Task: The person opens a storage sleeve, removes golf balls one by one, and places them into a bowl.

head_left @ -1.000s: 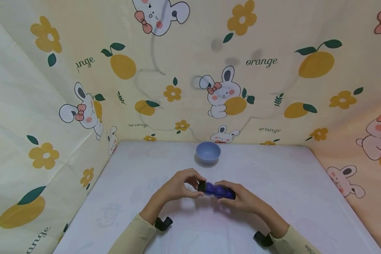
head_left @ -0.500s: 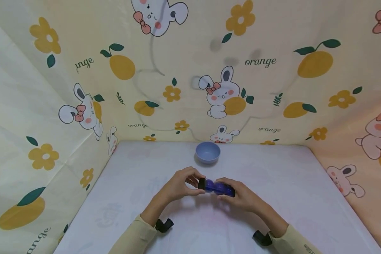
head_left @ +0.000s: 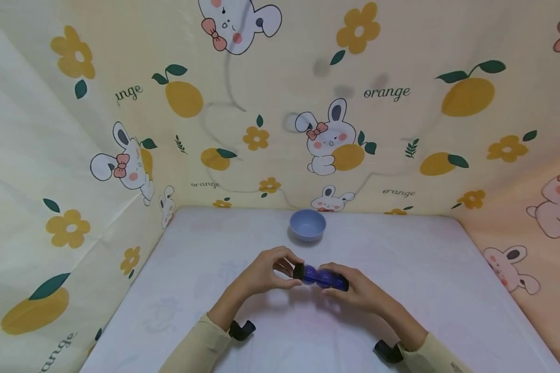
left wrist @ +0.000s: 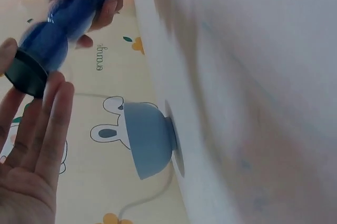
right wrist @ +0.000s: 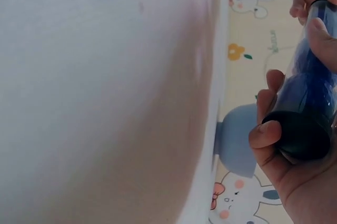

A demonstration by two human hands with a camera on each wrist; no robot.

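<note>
A clear tube (head_left: 324,278) with blue balls inside and a dark cap at each end is held up over the table, lying nearly level. In the head view, my left hand (head_left: 267,272) pinches the dark cap (left wrist: 26,72) at its left end between thumb and fingertips. My right hand (head_left: 358,291) is wrapped round the tube's right part. Seen from the right wrist, its fingers curl over the tube beside the other dark cap (right wrist: 303,135), with the thumb along the side.
A light blue bowl (head_left: 308,226) stands upright near the table's back edge, beyond both hands. The white-covered table (head_left: 191,259) meets a cream patterned cloth (head_left: 270,77) at the back and sides. Black wrist devices (head_left: 242,330) sit at both cuffs.
Both hands keep their hold on the tube, which stays almost in place with only a slight tilt. The whole head view shifts a little.
</note>
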